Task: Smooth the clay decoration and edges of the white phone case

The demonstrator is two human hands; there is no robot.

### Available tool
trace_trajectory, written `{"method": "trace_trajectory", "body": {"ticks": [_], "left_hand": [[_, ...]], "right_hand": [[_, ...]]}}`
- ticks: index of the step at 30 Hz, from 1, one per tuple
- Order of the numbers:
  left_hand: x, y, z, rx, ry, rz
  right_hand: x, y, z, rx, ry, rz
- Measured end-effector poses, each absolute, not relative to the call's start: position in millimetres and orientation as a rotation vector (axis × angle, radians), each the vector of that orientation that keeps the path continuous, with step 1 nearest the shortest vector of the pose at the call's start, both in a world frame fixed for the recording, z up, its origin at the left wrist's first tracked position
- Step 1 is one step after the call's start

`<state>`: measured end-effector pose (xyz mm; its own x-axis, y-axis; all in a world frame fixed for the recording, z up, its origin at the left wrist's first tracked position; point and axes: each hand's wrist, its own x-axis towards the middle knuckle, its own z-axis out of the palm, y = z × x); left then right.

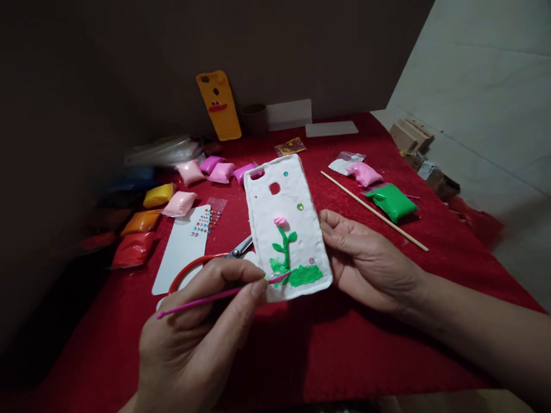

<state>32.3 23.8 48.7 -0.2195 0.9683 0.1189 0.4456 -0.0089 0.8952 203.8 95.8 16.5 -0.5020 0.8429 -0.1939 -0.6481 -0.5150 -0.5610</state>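
My right hand [365,261] grips the right edge of a white clay-covered phone case [286,229], held tilted above the red table. The case carries a green stem with leaves, a pink bud, green grass and small gems. My left hand [198,332] pinches a thin pink stick tool [215,297]; its tip touches the green clay at the case's lower edge.
Red-handled scissors [202,263] and a white card with a strip of gems [185,244] lie under the case. Several clay packets [159,195] line the left side. A green packet [392,202], a pink packet [365,173] and a wooden skewer [373,211] lie on the right. A yellow case [218,105] leans at the back.
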Motion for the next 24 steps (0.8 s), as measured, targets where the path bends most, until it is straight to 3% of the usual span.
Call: {"method": "trace_trajectory", "body": {"ticks": [24], "left_hand": [[32.4,21.3,46.0,1.497,1.662,1.222]], "right_hand": [[205.4,95.5,13.8,-0.613,-0.527,2.068]]}}
